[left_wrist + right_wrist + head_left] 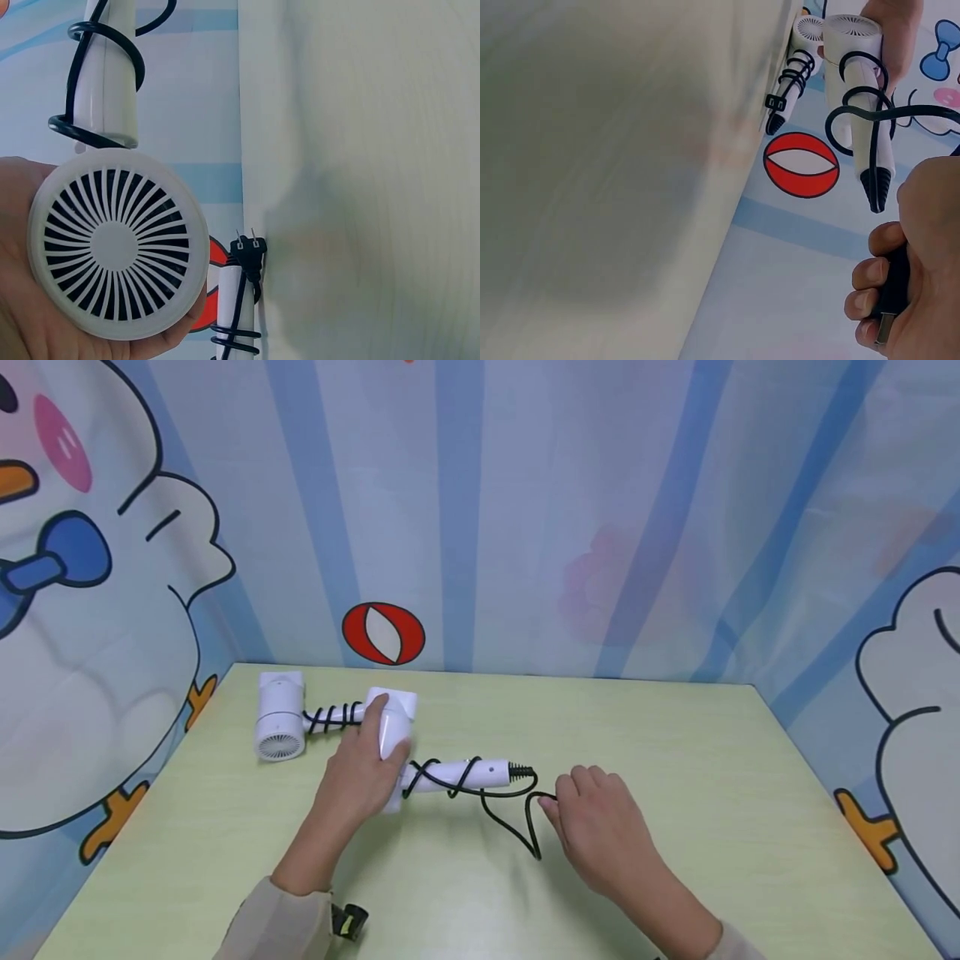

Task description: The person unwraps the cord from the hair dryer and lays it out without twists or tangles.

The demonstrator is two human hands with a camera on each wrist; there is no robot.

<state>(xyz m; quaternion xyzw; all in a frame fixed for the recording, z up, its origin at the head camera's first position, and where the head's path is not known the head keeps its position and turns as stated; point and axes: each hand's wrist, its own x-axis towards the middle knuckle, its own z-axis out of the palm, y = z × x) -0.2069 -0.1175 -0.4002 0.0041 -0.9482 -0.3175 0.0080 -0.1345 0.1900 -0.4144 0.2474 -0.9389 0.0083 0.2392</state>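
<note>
My left hand [360, 781] grips the barrel of a white hair dryer [395, 732], lifted in front of me with its handle pointing right. Black cord [911, 112] winds loosely round that handle, and a slack loop hangs toward my right hand [603, 831]. In the right wrist view, the curled fingers of that hand hold a black plug [895, 289], a metal prong poking out below. The left wrist view shows the round slotted intake grille [114, 244] in my left palm. A second white hair dryer [281, 714] lies at the left, its cord wrapped neatly round the handle.
A pale wood-grain table [675, 735] extends beneath both hands. Behind it and at the sides hangs a blue striped cartoon backdrop [525, 527]. The second dryer's two-pin plug [247, 251] sits at its handle end. A black strap piece [349, 922] shows at the left sleeve.
</note>
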